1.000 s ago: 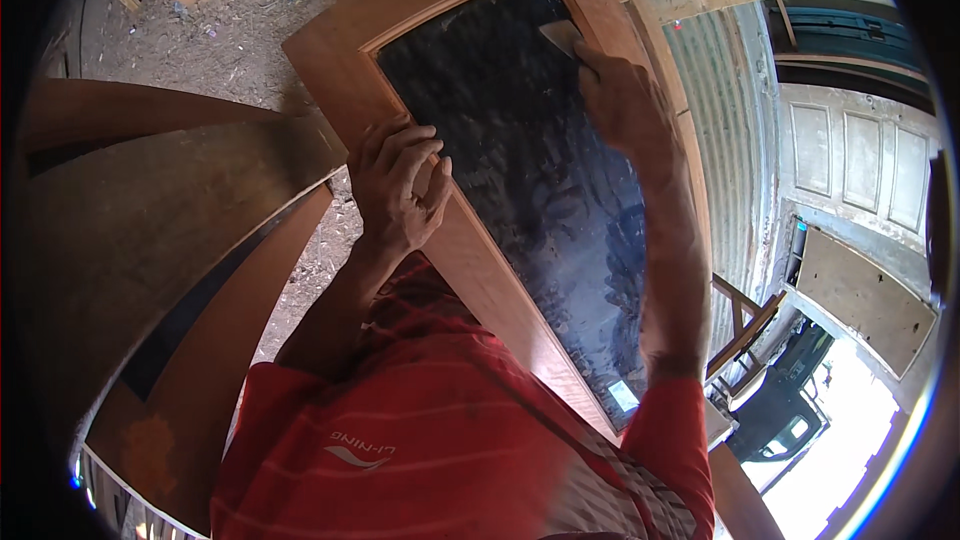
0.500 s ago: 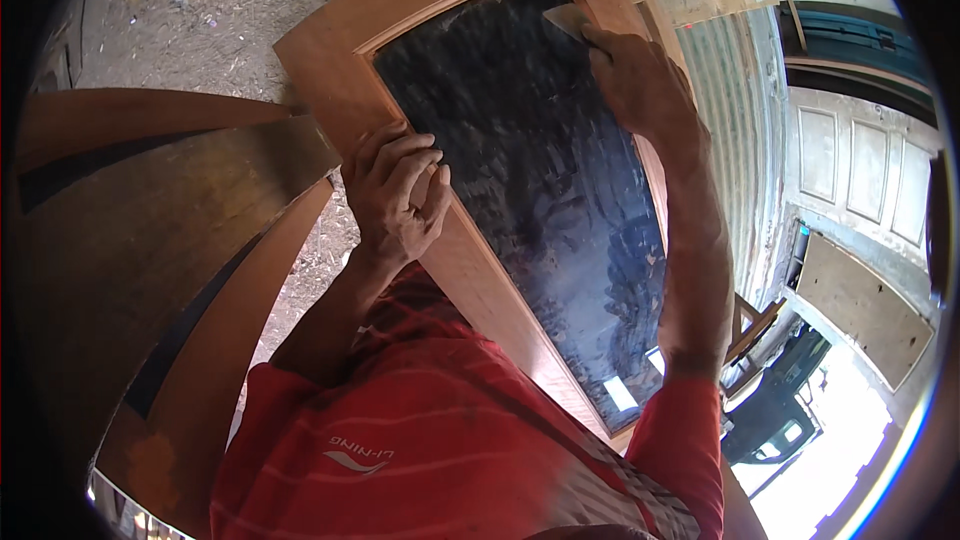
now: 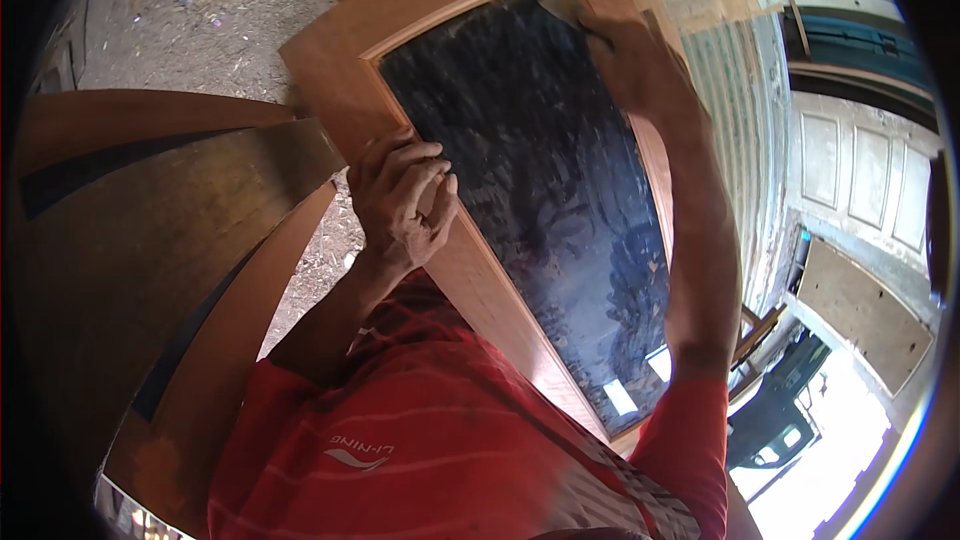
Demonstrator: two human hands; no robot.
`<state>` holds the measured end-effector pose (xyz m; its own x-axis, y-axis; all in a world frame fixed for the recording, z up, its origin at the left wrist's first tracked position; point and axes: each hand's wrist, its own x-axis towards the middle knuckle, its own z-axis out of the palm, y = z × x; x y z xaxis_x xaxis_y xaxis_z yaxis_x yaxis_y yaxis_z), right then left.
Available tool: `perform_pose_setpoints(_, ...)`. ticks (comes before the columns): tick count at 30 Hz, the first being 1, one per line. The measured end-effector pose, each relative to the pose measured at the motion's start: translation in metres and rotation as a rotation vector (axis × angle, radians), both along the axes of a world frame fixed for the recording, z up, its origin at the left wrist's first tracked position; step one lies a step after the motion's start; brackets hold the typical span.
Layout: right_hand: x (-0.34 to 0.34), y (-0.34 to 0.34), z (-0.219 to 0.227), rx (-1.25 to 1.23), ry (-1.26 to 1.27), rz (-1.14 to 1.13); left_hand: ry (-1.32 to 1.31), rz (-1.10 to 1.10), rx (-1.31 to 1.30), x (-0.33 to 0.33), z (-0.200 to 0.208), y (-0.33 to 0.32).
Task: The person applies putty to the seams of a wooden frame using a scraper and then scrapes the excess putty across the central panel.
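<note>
A reddish-brown wooden frame with a curved top end surrounds a dark, smeared, shiny panel in front of me. My left hand rests on the frame's left side, its fingers curled over the inner edge beside the panel. At the far right corner of the panel, my right hand grips a flat tan piece with a pointed end. Its tip sticks out past my fingers over the dark surface. The rest of that piece is hidden in my hand, which is slightly blurred.
Large curved wooden boards stand close on my left. Corrugated sheeting runs along the right, with a light wooden beam near it. A pale panelled door stands farther right. Debris covers the ground at the far left.
My right hand and the tan piece have shifted slightly left at the panel's far corner. My left hand keeps its place on the frame. The view has shifted a little.
</note>
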<state>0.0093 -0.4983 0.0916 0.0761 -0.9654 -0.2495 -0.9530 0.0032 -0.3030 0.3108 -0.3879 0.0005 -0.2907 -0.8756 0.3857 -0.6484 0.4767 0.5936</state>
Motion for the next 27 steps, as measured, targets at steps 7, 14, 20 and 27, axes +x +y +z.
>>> perform_pose_setpoints(7,0.009,-0.026,-0.002,0.043,-0.001,-0.003,0.027,0.012,0.007,-0.003,-0.007,0.000)
perform_pose_setpoints(14,-0.005,-0.024,-0.016,-0.019,-0.036,0.027,0.031,0.007,0.019,-0.002,-0.008,-0.002)
perform_pose_setpoints(20,0.004,-0.002,-0.001,0.113,-0.050,0.033,0.017,0.020,0.026,0.006,-0.009,0.000)
perform_pose_setpoints(27,-0.001,0.000,-0.007,0.044,-0.194,-0.078,0.015,0.006,0.015,0.001,-0.004,0.000)
